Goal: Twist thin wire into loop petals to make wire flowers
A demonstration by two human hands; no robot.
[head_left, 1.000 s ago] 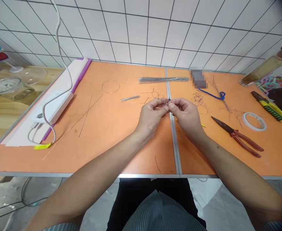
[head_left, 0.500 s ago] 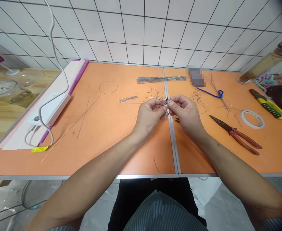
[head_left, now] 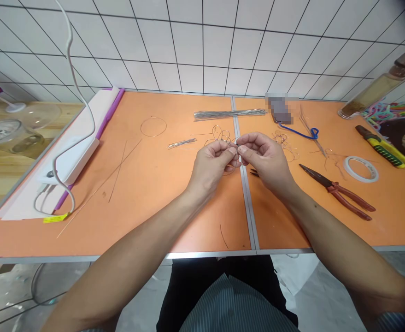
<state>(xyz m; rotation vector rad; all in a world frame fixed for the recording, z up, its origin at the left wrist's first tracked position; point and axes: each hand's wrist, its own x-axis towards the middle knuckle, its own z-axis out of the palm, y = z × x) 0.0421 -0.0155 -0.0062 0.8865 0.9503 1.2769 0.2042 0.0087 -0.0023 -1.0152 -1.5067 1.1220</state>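
Between left hand (head_left: 211, 167) and right hand (head_left: 266, 160), wire loops (head_left: 221, 134) pointing away

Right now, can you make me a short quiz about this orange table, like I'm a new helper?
1. True or false: the pliers have red handles.
2. Which one lies on the left half of the table?
A. the wire ring
B. the tape roll
C. the pliers
3. Which is nearer the pliers: the left hand or the right hand?

Key: 1. True. 2. A. 3. The right hand.
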